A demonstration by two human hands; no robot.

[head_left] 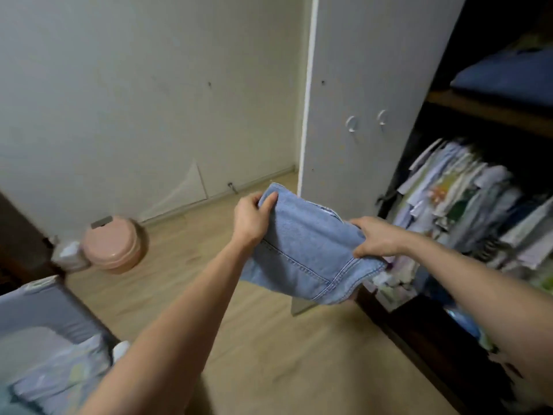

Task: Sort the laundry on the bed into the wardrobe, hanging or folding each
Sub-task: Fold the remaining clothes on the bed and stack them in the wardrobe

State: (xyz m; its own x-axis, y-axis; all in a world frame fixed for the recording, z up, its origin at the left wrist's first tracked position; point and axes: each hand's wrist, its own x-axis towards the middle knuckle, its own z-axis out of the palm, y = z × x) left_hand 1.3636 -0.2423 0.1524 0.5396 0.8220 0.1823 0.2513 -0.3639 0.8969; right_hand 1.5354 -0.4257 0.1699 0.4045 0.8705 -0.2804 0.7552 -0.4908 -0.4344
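Here, looking down from my head, I hold a folded blue denim piece up in the air in front of me. It is over the wooden floor, not touching it. My left hand grips the top left corner of the denim, with my thumb on the front and my fingers curled round the edge. My right hand grips the right side of the denim, with the fingers curled over the cloth. My two hands are apart, and the denim is stretched a little between them. The low edge of the denim hangs down and shows its light stitching.

The denim is just in front of the open wardrobe, which is on my right. A white wardrobe door stands open behind the denim. Inside, a row of hanging clothes is packed close together, in pale and mixed colours. Above them, on a brown shelf, lies a folded blue thing.

On my left, in the low corner, I see the bed with some pale laundry on it. It is blurry. Near the wall stands a round pink bin on the floor, well away from my hands.
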